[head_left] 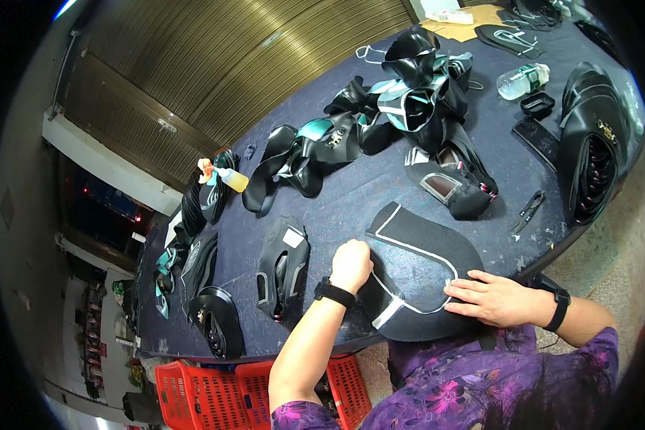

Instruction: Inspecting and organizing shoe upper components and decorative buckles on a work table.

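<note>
A black shoe upper [417,233] lies flat on the dark tabletop before me, curved in a U with white trim along its inner edge. My left hand [351,267] is closed in a fist at the upper's left side, between its two ends. What those fingers hold, if anything, is hidden. My right hand [496,297] rests on the curved right part of the upper, fingers stretched out and flat. To the left of my left hand is a folded stack of black uppers [282,266] with a white label.
Glossy black uppers [322,147] and more pieces [416,100] are heaped at the back. A thick bundle [591,150], a phone [536,141], a bottle [523,81] and thread snips [529,212] lie right. A yellow-liquid bottle [233,179] is left; red crates [201,398] stand below the edge.
</note>
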A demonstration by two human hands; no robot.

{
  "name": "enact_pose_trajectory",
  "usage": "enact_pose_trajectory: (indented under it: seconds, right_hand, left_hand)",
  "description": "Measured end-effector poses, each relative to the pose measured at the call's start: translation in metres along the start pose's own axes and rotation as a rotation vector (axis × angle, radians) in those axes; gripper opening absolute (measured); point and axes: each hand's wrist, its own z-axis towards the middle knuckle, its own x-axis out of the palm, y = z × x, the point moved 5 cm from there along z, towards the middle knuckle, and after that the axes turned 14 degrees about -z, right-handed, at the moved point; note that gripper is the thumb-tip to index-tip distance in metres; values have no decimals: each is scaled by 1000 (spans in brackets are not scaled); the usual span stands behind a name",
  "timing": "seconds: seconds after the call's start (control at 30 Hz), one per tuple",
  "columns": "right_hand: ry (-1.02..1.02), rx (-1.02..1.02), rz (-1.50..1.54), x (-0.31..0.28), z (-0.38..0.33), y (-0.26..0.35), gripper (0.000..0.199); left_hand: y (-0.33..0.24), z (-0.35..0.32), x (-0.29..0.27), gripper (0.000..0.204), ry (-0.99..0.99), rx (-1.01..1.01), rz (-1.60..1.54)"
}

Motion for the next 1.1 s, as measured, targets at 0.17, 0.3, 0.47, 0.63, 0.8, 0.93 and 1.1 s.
enact_pose_trajectory:
  seconds: [0.17,0.3,0.47,0.63,0.8,0.93,1.1]
  right_hand:
    - [-11,-4,-7,-2,-1,0,50]
    - [6,3,17,-3,-1,-2,50]
    - [28,22,44,-6,1,-1,56]
    - [46,34,26,-11,13,4,68]
    - [-103,14,115,-19,48,19,77]
    - [-78,47,206,-4,74,17,81]
    - [116,55,251,6,80,14,83]
  left_hand:
    - [7,-4,-8,13,46,8,-162]
    - [7,-16,-30,16,254,-109,-535]
    - [24,-52,-31,16,556,-87,-1161]
    - [30,-64,-43,14,368,-199,-1404]
    - [29,-61,-39,10,345,-214,-1719]
    - [15,-59,-43,19,381,-155,-1734]
    - [13,-64,-38,26,394,-145,-1739]
